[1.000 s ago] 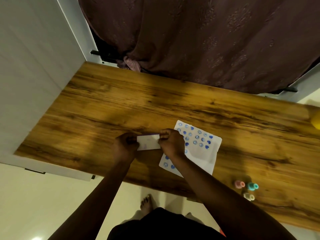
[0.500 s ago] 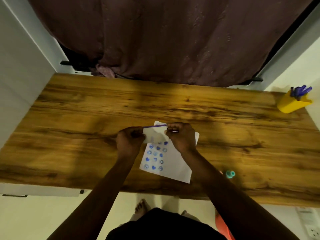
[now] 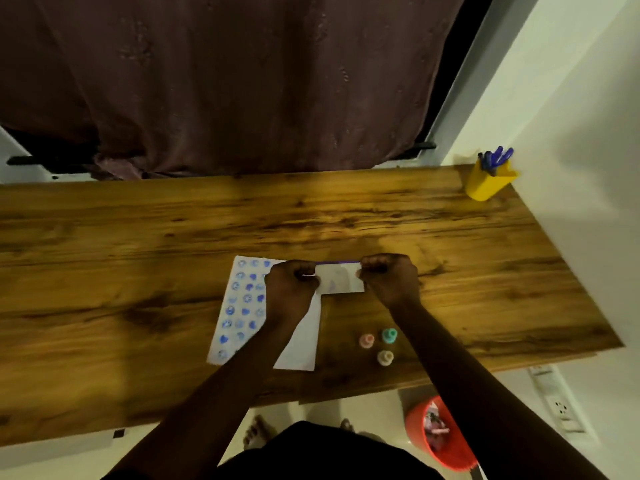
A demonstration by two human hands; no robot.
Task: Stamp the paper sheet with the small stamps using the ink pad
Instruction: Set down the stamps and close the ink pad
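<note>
A white ink pad case (image 3: 340, 279) with a purple strip along its far edge is held above the wooden table (image 3: 138, 271) between both hands. My left hand (image 3: 290, 289) grips its left end and my right hand (image 3: 390, 279) grips its right end. Under my left hand lies the white paper sheet (image 3: 242, 306), covered with several blue stamp marks on its left half. Three small stamps stand near the table's front edge: a pink stamp (image 3: 366, 340), a teal stamp (image 3: 389, 335) and a cream stamp (image 3: 385, 357).
A yellow pen holder (image 3: 487, 183) with blue pens stands at the table's back right corner by the white wall. A dark curtain (image 3: 225, 81) hangs behind the table. On the floor at the right sit an orange bin (image 3: 437, 434) and a power strip (image 3: 556, 400).
The head view has swung to the right, so the sheet now sits left of the hands. Both hands keep hold of the ink pad case, now beside the sheet's right edge.
</note>
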